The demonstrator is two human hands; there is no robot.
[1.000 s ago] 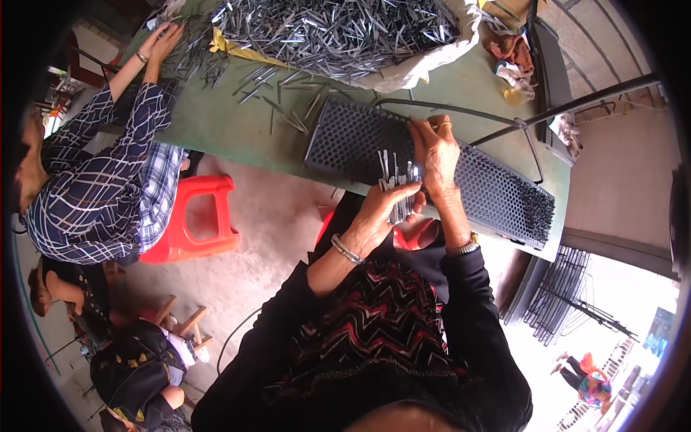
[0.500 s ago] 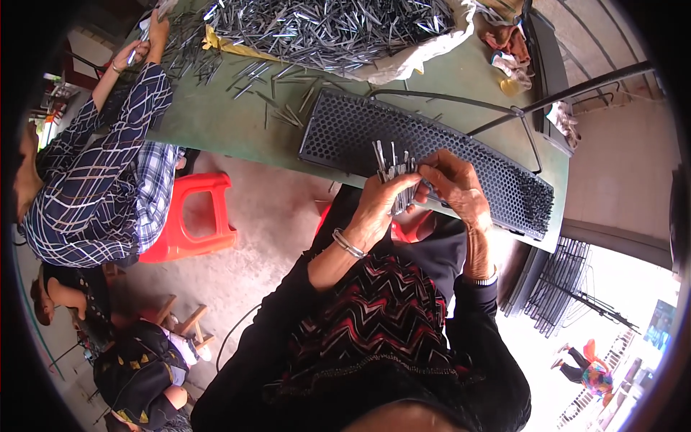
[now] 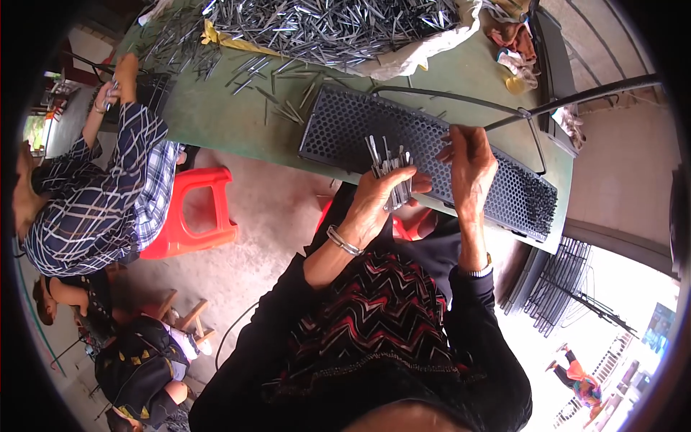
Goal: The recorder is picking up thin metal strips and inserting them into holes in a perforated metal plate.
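My left hand (image 3: 378,198) is closed around a bundle of thin metal pins (image 3: 391,169), their tips standing up above my fingers. My right hand (image 3: 471,162) reaches over the black perforated tray (image 3: 345,129) on the green table (image 3: 230,119), fingertips pinched together just above the holes; whether a pin is between them I cannot tell. The tray's right end is filled with upright pins (image 3: 536,198). A silver bangle is on my left wrist and a watch on my right.
A big heap of loose metal pins (image 3: 324,25) lies on a pale cloth at the table's far side. A person in a plaid shirt (image 3: 101,194) works at the left end. A red plastic stool (image 3: 191,216) stands below the table edge. Black wire racks (image 3: 554,284) lean at right.
My right hand has moved from beside the bundle up and out over the tray. My left hand with the pins has shifted slightly lower and left.
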